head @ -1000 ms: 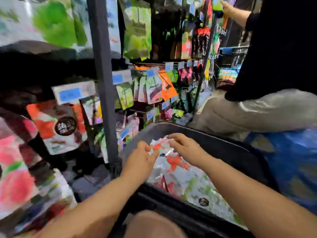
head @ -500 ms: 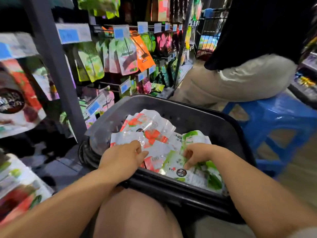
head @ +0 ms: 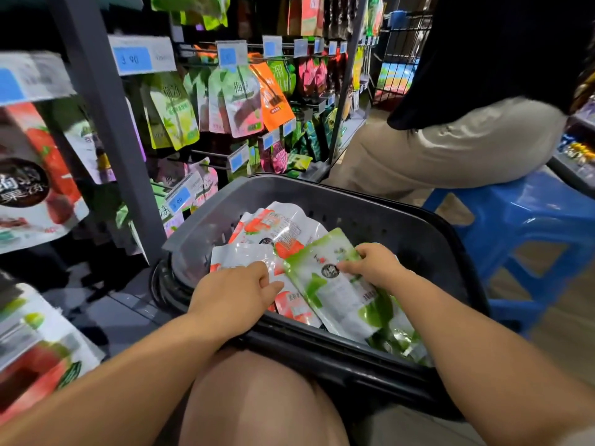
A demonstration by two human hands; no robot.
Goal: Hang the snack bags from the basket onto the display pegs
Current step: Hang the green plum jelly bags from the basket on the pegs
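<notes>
A dark grey plastic basket sits in front of my knees with several snack bags inside. Red-and-white strawberry bags lie at its left and back. A green-and-white bag lies on top at the right. My left hand rests on a red-and-white bag near the basket's front left, fingers curled on its edge. My right hand grips the green bag's upper edge. Display pegs with blue price tags and hanging bags fill the rack on the left.
A grey upright post of the rack stands just left of the basket. A person in beige trousers sits on a blue plastic stool right behind the basket. More hanging bags crowd the near left.
The view dropped from the rack to the basket. Both hands went from holding a red-and-white bag up together to separate bags; the right hand slid the green bag up and leftwards.
</notes>
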